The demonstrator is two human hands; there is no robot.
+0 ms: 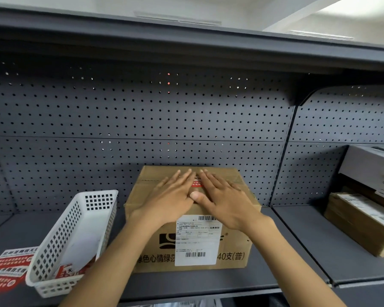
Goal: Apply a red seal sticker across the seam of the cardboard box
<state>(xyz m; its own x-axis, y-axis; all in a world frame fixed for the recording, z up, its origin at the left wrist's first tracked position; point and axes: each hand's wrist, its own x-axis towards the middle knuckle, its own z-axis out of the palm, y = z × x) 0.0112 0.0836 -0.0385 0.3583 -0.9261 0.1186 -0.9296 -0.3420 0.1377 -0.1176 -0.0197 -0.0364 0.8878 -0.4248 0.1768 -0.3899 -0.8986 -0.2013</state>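
Sticker: red seal sticker on cardboard box top, between both hands
Left hand: flat, fingers spread, gripping nothing
Right hand: flat, fingers spread, gripping nothing

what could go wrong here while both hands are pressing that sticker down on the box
1. The red seal sticker shows only between the left hand and right hand, so wrinkles or misalignment could go unseen.
2. Hard pressing might slide the cardboard box toward the white basket beside it.
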